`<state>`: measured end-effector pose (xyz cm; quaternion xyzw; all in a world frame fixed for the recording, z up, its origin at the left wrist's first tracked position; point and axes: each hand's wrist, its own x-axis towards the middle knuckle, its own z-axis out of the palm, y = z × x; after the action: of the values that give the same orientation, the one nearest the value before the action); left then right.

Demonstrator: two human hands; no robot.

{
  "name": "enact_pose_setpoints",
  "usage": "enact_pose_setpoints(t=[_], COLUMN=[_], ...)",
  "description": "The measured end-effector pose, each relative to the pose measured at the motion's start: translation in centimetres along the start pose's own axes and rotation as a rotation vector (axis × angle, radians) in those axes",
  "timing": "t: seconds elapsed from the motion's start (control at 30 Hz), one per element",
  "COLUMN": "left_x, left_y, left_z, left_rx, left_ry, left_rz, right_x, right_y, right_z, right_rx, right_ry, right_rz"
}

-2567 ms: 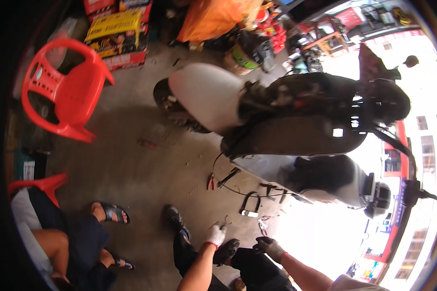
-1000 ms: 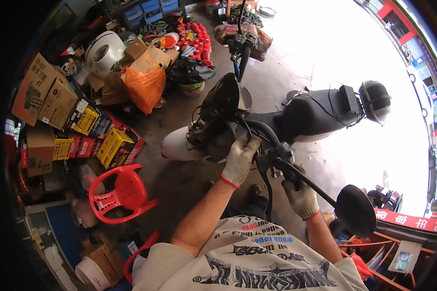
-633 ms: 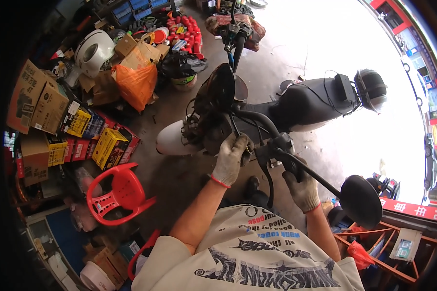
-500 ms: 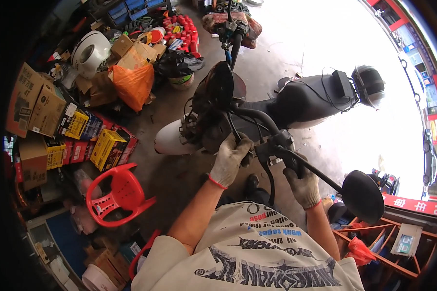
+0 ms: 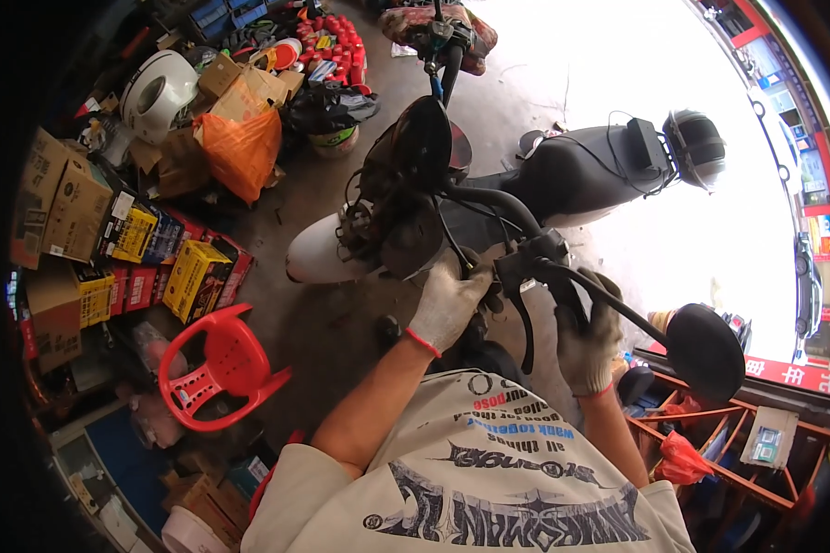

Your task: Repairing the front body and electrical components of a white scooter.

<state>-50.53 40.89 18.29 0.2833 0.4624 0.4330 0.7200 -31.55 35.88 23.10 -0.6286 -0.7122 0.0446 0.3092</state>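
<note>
A black scooter (image 5: 572,175) with a white front fender stands before me, its front panel off and wiring exposed. My left hand (image 5: 447,300), in a grey work glove, presses against the handlebar stem just below the headlight housing (image 5: 415,184). My right hand (image 5: 586,336), also gloved, is closed around the right handlebar grip beside the brake lever (image 5: 526,323). A round black mirror (image 5: 705,355) sticks out on its stalk to the right of that hand. A black helmet (image 5: 696,147) rests at the seat's rear.
A red plastic chair (image 5: 217,369) stands at my left. Stacked yellow and red cartons (image 5: 157,253), cardboard boxes, an orange bag (image 5: 240,147) and a white helmet (image 5: 157,88) crowd the left wall. An orange metal rack (image 5: 719,452) sits at the lower right. A second bike (image 5: 438,32) is parked ahead.
I have stood up from the floor beside the scooter to its handlebar. In the last second both hands stayed on the handlebar area; the view shifted only slightly.
</note>
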Motion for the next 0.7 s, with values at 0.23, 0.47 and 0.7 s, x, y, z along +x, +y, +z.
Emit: enact_pose_setpoints(t=[0.23, 0.47, 0.7], left_x=[0.3, 0.2, 0.3], left_y=[-1.5, -1.2, -1.0], left_z=[0.2, 0.2, -0.5], left_rx=[-0.005, 0.115, -0.085], left_ry=[0.045, 0.066, -0.012], left_rz=[0.073, 0.132, 0.014], right_x=[-3.5, -3.7, -1.8], right_y=[-3.4, -3.6, -2.3], right_z=[0.1, 2.3, 2.9], right_rx=[0.163, 0.083, 0.255], right_ry=[-0.329, -0.179, -0.375], right_rz=[0.335, 0.301, 0.511])
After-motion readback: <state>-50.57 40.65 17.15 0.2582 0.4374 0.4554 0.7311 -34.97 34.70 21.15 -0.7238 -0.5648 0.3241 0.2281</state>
